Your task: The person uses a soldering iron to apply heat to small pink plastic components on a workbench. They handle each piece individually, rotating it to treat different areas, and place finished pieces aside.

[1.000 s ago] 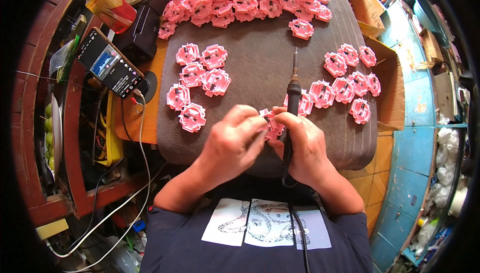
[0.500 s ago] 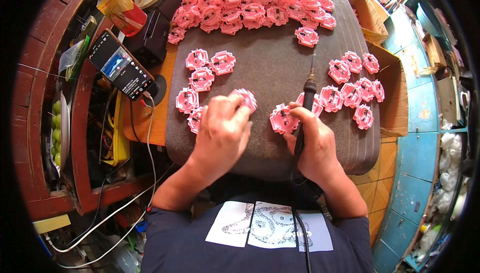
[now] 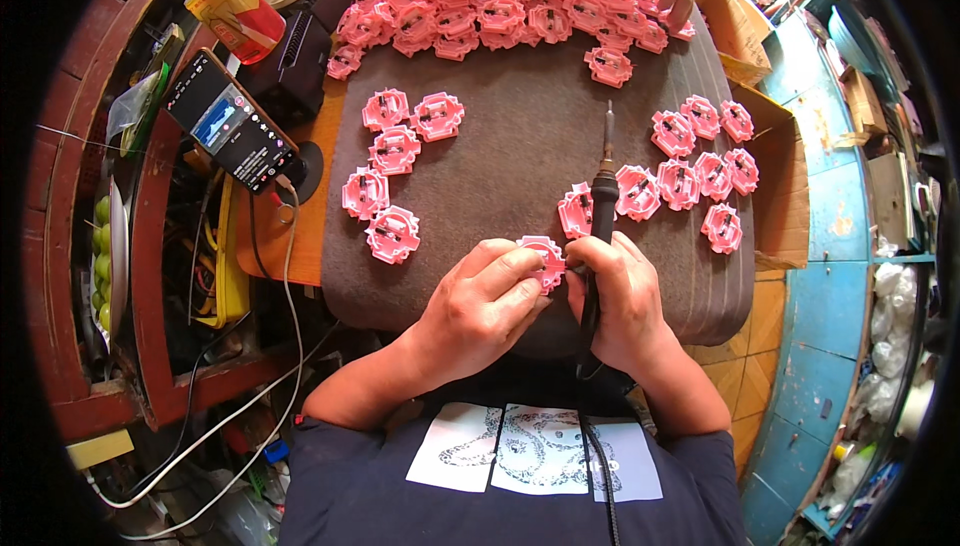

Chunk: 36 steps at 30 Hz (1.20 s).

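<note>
fingers of the left hand [image 3: 470, 298] pinch a pink piece [image 3: 545, 256] at their tips, its right edge at the fingertips of the right hand [image 3: 626, 294] (curled around a soldering iron [image 3: 604, 192]).

Bright light falls strongest on the far side, paling the pink parts [image 3: 498, 16] and the upper blue cupboard [image 3: 800, 58], while the lower left sinks into shadow. The hands [image 3: 472, 298] look fairly crisp; straight edges bow toward the rim, where the corners go black.
</note>
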Each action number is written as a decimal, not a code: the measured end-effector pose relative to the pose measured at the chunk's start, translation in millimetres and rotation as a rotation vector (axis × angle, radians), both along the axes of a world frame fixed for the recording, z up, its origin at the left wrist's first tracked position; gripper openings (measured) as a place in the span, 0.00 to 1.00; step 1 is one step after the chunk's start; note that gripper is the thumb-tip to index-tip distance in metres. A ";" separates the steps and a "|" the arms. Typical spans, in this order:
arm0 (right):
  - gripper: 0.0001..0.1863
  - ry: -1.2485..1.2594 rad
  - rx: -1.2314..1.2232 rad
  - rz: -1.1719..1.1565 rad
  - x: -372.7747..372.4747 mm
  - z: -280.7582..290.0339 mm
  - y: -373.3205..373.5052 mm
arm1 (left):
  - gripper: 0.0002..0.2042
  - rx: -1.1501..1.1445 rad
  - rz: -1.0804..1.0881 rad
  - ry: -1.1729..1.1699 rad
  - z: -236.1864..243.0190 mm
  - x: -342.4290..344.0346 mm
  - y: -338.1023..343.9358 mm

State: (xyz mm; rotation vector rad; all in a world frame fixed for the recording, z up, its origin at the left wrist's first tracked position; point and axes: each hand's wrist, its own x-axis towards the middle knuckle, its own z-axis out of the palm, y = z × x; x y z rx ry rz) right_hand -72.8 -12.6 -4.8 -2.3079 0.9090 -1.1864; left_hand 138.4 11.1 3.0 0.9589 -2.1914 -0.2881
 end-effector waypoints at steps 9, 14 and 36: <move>0.25 0.004 0.021 0.030 -0.7 8.2 4.9 | 0.15 -0.023 0.077 0.024 -0.1 -1.3 -0.3; 0.27 -0.047 0.010 0.035 1.7 -2.3 6.2 | 0.16 0.060 0.101 0.135 -5.5 -4.8 5.6; 0.27 -0.111 -0.146 0.068 2.9 -5.7 10.1 | 0.09 0.207 0.156 0.188 -3.8 -13.7 -5.5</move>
